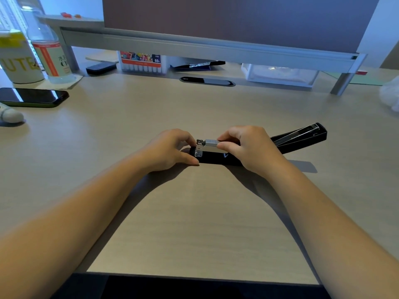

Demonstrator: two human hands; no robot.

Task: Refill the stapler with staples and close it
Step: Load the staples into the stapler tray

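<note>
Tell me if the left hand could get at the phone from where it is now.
Probably yes. The left hand rests at the stapler, and the phone lies flat to its left with only bare desk between. It would have to let go of the stapler first.

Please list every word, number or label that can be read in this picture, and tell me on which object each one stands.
"UTE": yellow letters on the white cup at far left; the word is cut off at both ends.
"60": on the marker box under the shelf; the small sign after it is unreadable.
"水": on the bottle label; the rest is too blurred.
Stapler: no readable text.
</note>
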